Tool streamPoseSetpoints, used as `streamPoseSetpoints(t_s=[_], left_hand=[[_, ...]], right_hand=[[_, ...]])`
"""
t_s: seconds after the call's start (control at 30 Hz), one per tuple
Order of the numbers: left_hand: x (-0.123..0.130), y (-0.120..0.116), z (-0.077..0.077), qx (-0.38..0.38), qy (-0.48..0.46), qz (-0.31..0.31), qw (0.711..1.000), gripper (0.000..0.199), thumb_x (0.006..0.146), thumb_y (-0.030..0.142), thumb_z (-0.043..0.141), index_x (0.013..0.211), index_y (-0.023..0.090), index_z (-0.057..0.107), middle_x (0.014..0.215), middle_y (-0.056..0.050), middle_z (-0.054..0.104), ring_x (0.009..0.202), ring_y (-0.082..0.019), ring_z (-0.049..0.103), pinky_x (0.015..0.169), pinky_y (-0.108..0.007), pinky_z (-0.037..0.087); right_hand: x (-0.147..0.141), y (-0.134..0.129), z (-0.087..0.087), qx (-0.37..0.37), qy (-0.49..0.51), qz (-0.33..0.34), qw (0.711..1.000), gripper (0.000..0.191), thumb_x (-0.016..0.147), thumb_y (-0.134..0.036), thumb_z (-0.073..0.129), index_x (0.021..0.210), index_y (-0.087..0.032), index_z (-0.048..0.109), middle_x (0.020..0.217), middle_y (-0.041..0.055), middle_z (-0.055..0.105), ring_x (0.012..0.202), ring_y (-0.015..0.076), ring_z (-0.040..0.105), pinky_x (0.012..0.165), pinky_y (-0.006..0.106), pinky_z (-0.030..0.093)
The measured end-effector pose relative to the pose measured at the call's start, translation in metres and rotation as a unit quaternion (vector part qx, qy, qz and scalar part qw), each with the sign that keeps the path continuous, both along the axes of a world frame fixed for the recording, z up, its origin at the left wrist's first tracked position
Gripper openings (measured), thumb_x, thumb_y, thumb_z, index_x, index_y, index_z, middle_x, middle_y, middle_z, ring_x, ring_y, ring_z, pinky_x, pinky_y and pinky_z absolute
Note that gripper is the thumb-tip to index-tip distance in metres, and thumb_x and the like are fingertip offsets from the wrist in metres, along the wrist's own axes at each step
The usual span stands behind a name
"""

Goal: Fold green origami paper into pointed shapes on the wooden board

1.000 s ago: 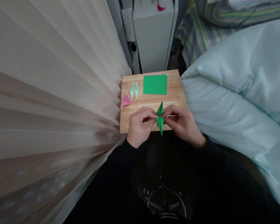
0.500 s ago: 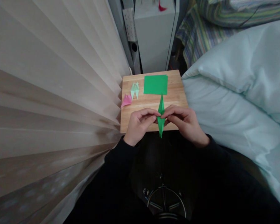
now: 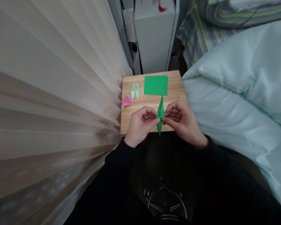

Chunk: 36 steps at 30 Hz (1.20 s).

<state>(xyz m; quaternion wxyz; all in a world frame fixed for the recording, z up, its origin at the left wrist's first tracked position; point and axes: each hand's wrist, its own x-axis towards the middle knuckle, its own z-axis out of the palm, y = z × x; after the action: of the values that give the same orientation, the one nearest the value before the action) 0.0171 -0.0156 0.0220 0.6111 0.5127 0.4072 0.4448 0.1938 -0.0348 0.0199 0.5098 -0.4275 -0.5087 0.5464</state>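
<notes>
A narrow green folded origami paper [image 3: 160, 107] with pointed ends is held over the near part of the small wooden table [image 3: 152, 102]. My left hand [image 3: 141, 125] pinches its left edge near the middle, thumb on top. On the opposite edge, the thumb and fingers of my right hand [image 3: 184, 123] grip it too. Behind it lie green paper sheets [image 3: 155, 85], stacked slightly askew. To their left rests a pale green folded paper piece [image 3: 135, 91] with several points, and beside that a pink folded paper piece [image 3: 126, 101] near the table's left edge.
A pleated beige curtain [image 3: 61, 93] hangs along the table's left side. On the right, a pale blue quilt [image 3: 224, 93] comes up to the table. A grey-white cabinet [image 3: 154, 37] stands behind it. Below is a metal ring with spokes [image 3: 164, 200].
The green folded paper has shifted slightly left and tilted, and a crosswise fold now shows at its middle. Both thumbs have come onto it, and my right fingers have lifted and curled.
</notes>
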Motion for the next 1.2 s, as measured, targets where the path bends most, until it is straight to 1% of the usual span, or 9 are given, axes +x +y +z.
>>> streamPoseSetpoints(t_s=[0.1, 0.2, 0.33, 0.4, 0.53, 0.63, 0.77, 1.0, 1.2], left_hand=[[0.001, -0.001, 0.001, 0.025, 0.025, 0.023, 0.999, 0.032, 0.070, 0.022, 0.089, 0.090, 0.019, 0.065, 0.088, 0.000, 0.068, 0.083, -0.013, 0.067, 0.075, -0.025, 0.055], [0.001, 0.000, 0.001, 0.066, 0.098, 0.054, 0.992, 0.029, 0.073, 0.021, 0.087, 0.096, 0.020, 0.069, 0.085, 0.000, 0.066, 0.080, -0.012, 0.064, 0.067, -0.022, 0.050], [0.000, -0.001, 0.000, 0.004, 0.042, -0.031, 0.999, 0.028, 0.084, 0.029, 0.079, 0.108, 0.021, 0.067, 0.074, 0.002, 0.067, 0.067, -0.012, 0.065, 0.065, -0.024, 0.053], [0.000, -0.002, 0.000, -0.026, -0.006, -0.057, 0.998, 0.029, 0.086, 0.032, 0.078, 0.109, 0.021, 0.066, 0.083, -0.001, 0.073, 0.076, -0.014, 0.072, 0.077, -0.029, 0.059], [-0.001, -0.001, -0.002, -0.025, -0.044, -0.034, 0.998, 0.031, 0.079, 0.032, 0.086, 0.103, 0.022, 0.070, 0.098, -0.004, 0.077, 0.095, -0.019, 0.075, 0.092, -0.036, 0.060], [-0.002, 0.000, -0.003, -0.018, -0.045, -0.023, 0.999, 0.029, 0.072, 0.025, 0.088, 0.097, 0.021, 0.073, 0.100, -0.004, 0.077, 0.097, -0.020, 0.075, 0.091, -0.035, 0.062], [-0.001, -0.001, -0.002, 0.003, -0.024, -0.037, 0.999, 0.020, 0.074, 0.019, 0.084, 0.091, 0.019, 0.074, 0.101, -0.004, 0.076, 0.093, -0.018, 0.075, 0.088, -0.034, 0.063], [0.000, 0.001, -0.004, 0.006, 0.006, -0.012, 1.000, 0.028, 0.069, 0.035, 0.092, 0.080, 0.017, 0.073, 0.084, -0.004, 0.076, 0.077, -0.017, 0.073, 0.080, -0.034, 0.063], [0.000, 0.002, -0.004, -0.010, 0.011, 0.015, 1.000, 0.032, 0.059, 0.030, 0.097, 0.072, 0.015, 0.071, 0.079, -0.003, 0.075, 0.076, -0.015, 0.071, 0.076, -0.029, 0.059]], right_hand=[[0.002, 0.000, -0.002, 0.041, -0.059, -0.014, 0.997, 0.030, 0.084, -0.028, 0.080, 0.101, -0.025, 0.055, 0.085, -0.0012, 0.068, 0.076, 0.0158, 0.069, 0.066, 0.030, 0.057], [0.006, 0.001, -0.002, 0.119, -0.166, -0.045, 0.978, 0.026, 0.088, -0.022, 0.074, 0.111, -0.025, 0.062, 0.096, 0.0026, 0.073, 0.084, 0.0190, 0.071, 0.069, 0.032, 0.057], [0.008, 0.000, 0.001, 0.184, -0.241, -0.081, 0.949, 0.012, 0.093, -0.022, 0.068, 0.103, -0.027, 0.071, 0.097, 0.0035, 0.076, 0.079, 0.0191, 0.069, 0.069, 0.035, 0.057], [0.007, -0.001, 0.003, 0.191, -0.239, -0.083, 0.948, 0.009, 0.095, -0.023, 0.065, 0.099, -0.027, 0.072, 0.094, 0.0035, 0.076, 0.080, 0.0198, 0.068, 0.071, 0.036, 0.058], [0.006, -0.002, 0.007, 0.212, -0.219, -0.077, 0.949, 0.013, 0.094, -0.020, 0.064, 0.097, -0.028, 0.074, 0.097, 0.0045, 0.075, 0.089, 0.0223, 0.070, 0.076, 0.039, 0.061], [0.007, -0.001, 0.007, 0.231, -0.220, -0.068, 0.945, 0.017, 0.093, -0.016, 0.064, 0.097, -0.028, 0.075, 0.101, 0.0057, 0.076, 0.096, 0.0238, 0.070, 0.084, 0.042, 0.061], [0.009, -0.001, 0.005, 0.241, -0.226, -0.049, 0.942, 0.017, 0.092, -0.016, 0.067, 0.098, -0.028, 0.075, 0.103, 0.0056, 0.077, 0.098, 0.0239, 0.071, 0.087, 0.044, 0.061], [0.006, -0.001, 0.006, 0.237, -0.213, -0.035, 0.947, 0.005, 0.093, -0.025, 0.072, 0.090, -0.027, 0.075, 0.099, 0.0062, 0.078, 0.094, 0.0238, 0.073, 0.084, 0.042, 0.061], [0.004, -0.002, 0.008, 0.231, -0.200, -0.022, 0.952, 0.012, 0.094, -0.027, 0.071, 0.083, -0.024, 0.073, 0.095, 0.0065, 0.077, 0.090, 0.0222, 0.072, 0.081, 0.040, 0.059]])
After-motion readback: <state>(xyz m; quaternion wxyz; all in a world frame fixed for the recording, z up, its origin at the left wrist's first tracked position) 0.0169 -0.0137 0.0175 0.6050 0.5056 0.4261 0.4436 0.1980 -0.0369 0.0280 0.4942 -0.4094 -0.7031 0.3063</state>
